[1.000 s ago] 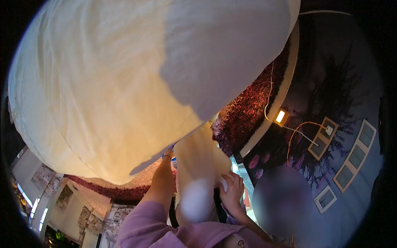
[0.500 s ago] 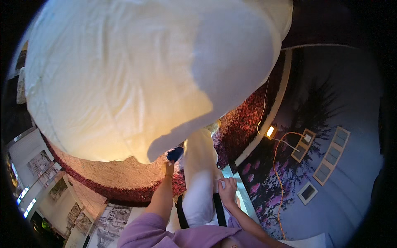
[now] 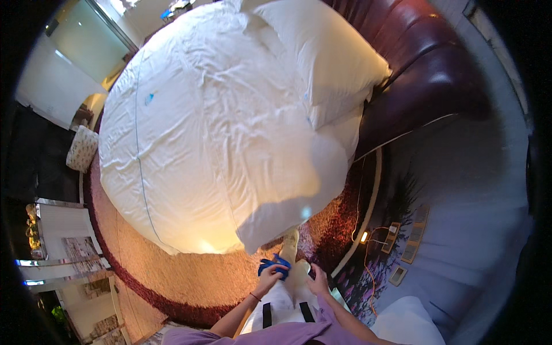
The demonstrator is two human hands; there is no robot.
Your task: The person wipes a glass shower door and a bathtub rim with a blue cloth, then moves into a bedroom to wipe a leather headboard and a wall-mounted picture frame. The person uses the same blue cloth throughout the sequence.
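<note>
Low in the middle, over my white-trousered legs [image 3: 280, 302], both my hands are held close together. My left hand [image 3: 269, 280] is closed on a blue glove [image 3: 276, 265], whose finger-like strips stick out above the knuckles. A hand's width to the right, my right hand [image 3: 318, 283] has its fingers curled round a small dark thing that I cannot make out. Just beyond the hands lies the near edge of a large round bed with a rumpled white sheet [image 3: 190, 144]; neither hand touches it.
White pillows [image 3: 339, 63] lie at the bed's far right against a dark red leather headboard [image 3: 425, 80]. A shaggy rug [image 3: 190, 276] rings the bed. On the right wall are sockets [image 3: 391, 237] with an orange cable [image 3: 368, 276] and a small lit lamp [image 3: 364, 236].
My view has lifted, so the whole bed shows. My left hand has brought the blue glove over my legs, beside my right hand, which now curls round a dark thing.
</note>
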